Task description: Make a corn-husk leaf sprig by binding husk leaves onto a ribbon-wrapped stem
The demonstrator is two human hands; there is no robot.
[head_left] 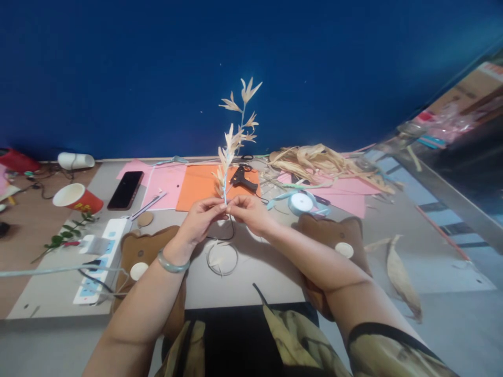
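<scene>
Pinched between the fingers of my left hand (206,215) and my right hand (247,212) is the stem of a craft flower spray (232,141), held upright above the table. Pale, husk-like petals branch off along its light-blue wrapped stem. Both hands meet at its lower end, fingertips nearly touching. Behind the stem, a black glue gun (243,180) lies on an orange sheet (196,183). A coil of thin wire (222,258) rests on the table just below my hands. To the right of my right hand sits a roll of light-blue ribbon (302,201).
Dried husks (314,162) are heaped at the back right. On the left are a phone (126,190), a red paper cup (80,199) and a power strip (104,262). Brown bear-shaped pads (157,251) lie under my forearms. A single husk (401,277) lies at right.
</scene>
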